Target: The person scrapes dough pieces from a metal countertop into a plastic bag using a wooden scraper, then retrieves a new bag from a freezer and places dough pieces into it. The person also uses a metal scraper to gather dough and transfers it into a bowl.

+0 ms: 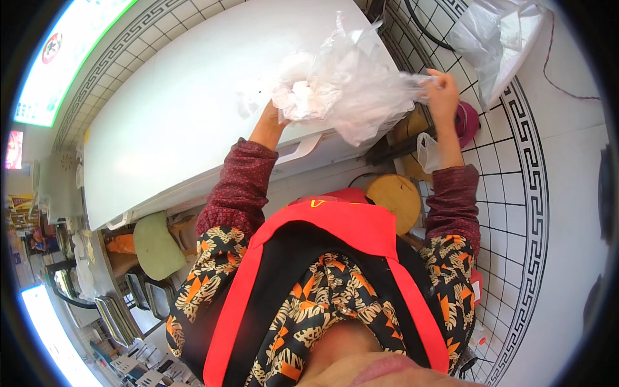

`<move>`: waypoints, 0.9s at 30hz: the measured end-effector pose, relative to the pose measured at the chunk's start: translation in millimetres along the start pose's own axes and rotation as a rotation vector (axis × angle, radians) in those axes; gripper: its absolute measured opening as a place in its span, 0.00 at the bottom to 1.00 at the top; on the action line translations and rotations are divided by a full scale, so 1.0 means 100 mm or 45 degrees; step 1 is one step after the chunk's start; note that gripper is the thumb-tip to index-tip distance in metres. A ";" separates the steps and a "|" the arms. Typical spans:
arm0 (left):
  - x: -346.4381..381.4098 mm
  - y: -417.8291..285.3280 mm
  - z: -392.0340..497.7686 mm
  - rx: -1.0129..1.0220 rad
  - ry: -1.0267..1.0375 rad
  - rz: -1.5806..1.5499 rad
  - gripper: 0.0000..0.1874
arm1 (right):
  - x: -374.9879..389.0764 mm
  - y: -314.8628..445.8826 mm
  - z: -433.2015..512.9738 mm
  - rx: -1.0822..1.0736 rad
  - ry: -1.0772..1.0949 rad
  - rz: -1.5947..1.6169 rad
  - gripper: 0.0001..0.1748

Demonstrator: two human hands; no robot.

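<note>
A bunch of thin clear plastic bags is stretched out above the white lid of a chest freezer. My left hand is under the crumpled white end of the plastic and supports it near the lid's front edge. Most of that hand's fingers are hidden by the plastic. Over at the right, past the freezer's end, my right hand pinches the gathered, twisted end of the plastic. Whether anything lies inside the crumpled part cannot be made out.
Along the freezer's front edge protrude white handles. A round yellow stool top is below, near the tiled wall. A large translucent bag hangs at upper right. Trays and a green cloth-like piece are at lower left.
</note>
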State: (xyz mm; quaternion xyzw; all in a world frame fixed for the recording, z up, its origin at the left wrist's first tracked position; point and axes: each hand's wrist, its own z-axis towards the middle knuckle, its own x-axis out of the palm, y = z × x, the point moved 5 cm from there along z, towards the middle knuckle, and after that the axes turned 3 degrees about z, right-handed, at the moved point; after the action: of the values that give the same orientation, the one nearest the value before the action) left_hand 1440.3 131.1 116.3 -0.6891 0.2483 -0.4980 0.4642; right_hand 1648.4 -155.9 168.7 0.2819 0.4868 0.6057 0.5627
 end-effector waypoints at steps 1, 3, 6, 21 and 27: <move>0.03 -0.01 0.00 0.007 -0.013 0.011 0.17 | 0.22 0.24 -0.12 -0.314 0.066 -0.279 0.11; 0.07 -0.04 -0.01 0.025 -0.042 0.034 0.17 | 0.69 0.63 -0.33 -0.721 0.170 -0.367 0.14; 0.18 -0.03 -0.02 0.051 -0.105 0.079 0.17 | 1.07 0.87 -0.60 -0.554 0.455 -0.288 0.11; -0.59 -0.08 -0.04 0.367 -0.418 -0.584 0.14 | 0.93 0.43 -0.34 0.202 0.494 0.430 0.05; -0.69 -0.28 -0.12 0.302 -0.640 -0.526 0.10 | 0.68 0.03 -0.31 0.445 0.444 1.158 0.03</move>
State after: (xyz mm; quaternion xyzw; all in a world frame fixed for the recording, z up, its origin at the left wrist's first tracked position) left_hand 1399.5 194.6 110.7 -0.7672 -0.0784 -0.4214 0.4771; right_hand 1605.1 -98.6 146.3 0.4495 0.4957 0.7367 0.0975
